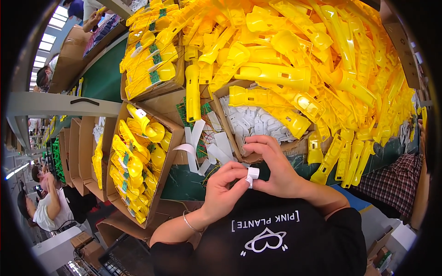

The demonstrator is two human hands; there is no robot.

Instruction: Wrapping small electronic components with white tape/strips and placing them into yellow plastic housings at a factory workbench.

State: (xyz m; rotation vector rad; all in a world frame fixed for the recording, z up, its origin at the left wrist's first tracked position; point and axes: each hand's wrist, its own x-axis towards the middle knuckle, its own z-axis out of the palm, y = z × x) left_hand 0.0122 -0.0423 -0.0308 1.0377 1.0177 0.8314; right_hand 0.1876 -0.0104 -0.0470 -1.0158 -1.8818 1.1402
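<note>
A small folded white strip (pixel 252 174) of unclear material, its long axis roughly near-to-far, sat pinched in the left hand's (pixel 224 187) closed fingertips, just left of the right hand (pixel 279 174), whose thumb reached its edge while the fingers arched open.

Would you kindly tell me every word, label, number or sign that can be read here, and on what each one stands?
Black shirt: white bracketed capitals, upside down in this view, with a white outline emblem; I am leaving the wording uncopied.
Cardboard flap at upper right: any marks are too small to read.
White piece at the left hand: no lettering that I can make out.
</note>
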